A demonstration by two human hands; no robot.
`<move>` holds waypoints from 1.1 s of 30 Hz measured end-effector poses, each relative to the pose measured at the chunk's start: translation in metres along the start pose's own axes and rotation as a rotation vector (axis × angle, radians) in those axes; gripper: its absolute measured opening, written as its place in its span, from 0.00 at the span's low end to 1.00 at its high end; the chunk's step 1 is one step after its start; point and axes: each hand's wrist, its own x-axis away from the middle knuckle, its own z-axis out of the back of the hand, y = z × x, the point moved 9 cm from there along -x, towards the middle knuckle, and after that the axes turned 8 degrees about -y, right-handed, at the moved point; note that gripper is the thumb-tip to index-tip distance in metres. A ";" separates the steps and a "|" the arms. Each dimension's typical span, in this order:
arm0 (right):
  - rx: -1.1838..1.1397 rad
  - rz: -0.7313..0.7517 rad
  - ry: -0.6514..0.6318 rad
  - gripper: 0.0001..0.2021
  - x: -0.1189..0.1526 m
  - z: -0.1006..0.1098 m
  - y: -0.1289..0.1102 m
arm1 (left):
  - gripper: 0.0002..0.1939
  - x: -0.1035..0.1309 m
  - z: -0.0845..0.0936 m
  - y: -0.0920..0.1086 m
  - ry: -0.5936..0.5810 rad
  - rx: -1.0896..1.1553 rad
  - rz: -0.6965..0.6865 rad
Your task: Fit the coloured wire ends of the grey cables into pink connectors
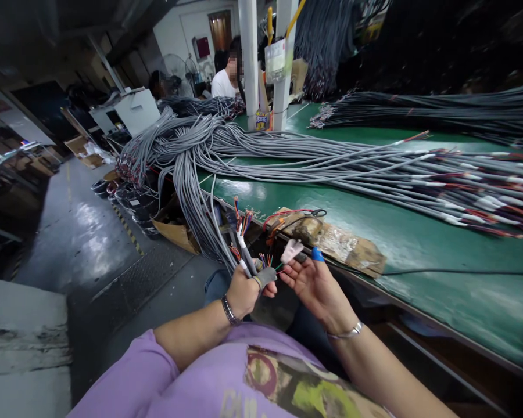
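Observation:
My left hand (245,290) is closed around the ends of several grey cables (246,255), whose stripped tips fan out in coloured wires (244,222). Grey wrapping shows on the thumb side of this grip. To the right, my right hand (318,290) is turned palm up with its fingers apart and blue tape (317,254) on the thumb. Its fingertips come close to thin red and green wires at the cable end; whether they touch cannot be made out. Just above these fingertips is a pinkish-white piece (292,251) at the bench edge, its kind unclear.
Long grey cables (287,148) lie in a thick bundle across the green bench (444,261) and hang over its left end. A taped wooden block (340,241) sits at the near edge. Beyond the white posts (249,64) is another person (224,81).

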 end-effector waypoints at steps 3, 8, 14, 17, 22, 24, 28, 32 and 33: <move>0.019 -0.020 0.061 0.17 0.005 0.014 0.003 | 0.19 0.002 0.007 -0.007 -0.030 0.003 0.011; 0.153 0.005 0.092 0.14 0.013 0.025 0.005 | 0.20 0.000 0.013 -0.018 -0.093 0.025 0.017; 0.483 0.138 0.074 0.15 0.026 0.018 -0.005 | 0.21 0.004 0.009 -0.030 -0.192 -0.134 0.101; 0.756 0.221 -0.031 0.14 0.037 -0.007 -0.006 | 0.18 0.008 0.004 -0.039 -0.263 -0.206 0.109; 1.143 0.338 -0.176 0.13 0.054 -0.049 0.004 | 0.14 0.012 0.008 -0.037 -0.228 -0.441 -0.030; 1.256 0.385 -0.126 0.11 0.058 -0.053 0.004 | 0.14 0.015 0.009 -0.031 -0.212 -0.524 -0.082; 1.344 0.439 -0.057 0.10 0.062 -0.055 0.002 | 0.17 0.023 0.009 -0.022 -0.225 -0.623 -0.133; 1.197 0.434 -0.056 0.10 0.065 -0.053 -0.001 | 0.15 0.029 0.002 -0.016 -0.332 -0.567 -0.135; 1.146 0.428 -0.046 0.11 0.065 -0.052 -0.003 | 0.14 0.031 -0.001 -0.014 -0.374 -0.524 -0.142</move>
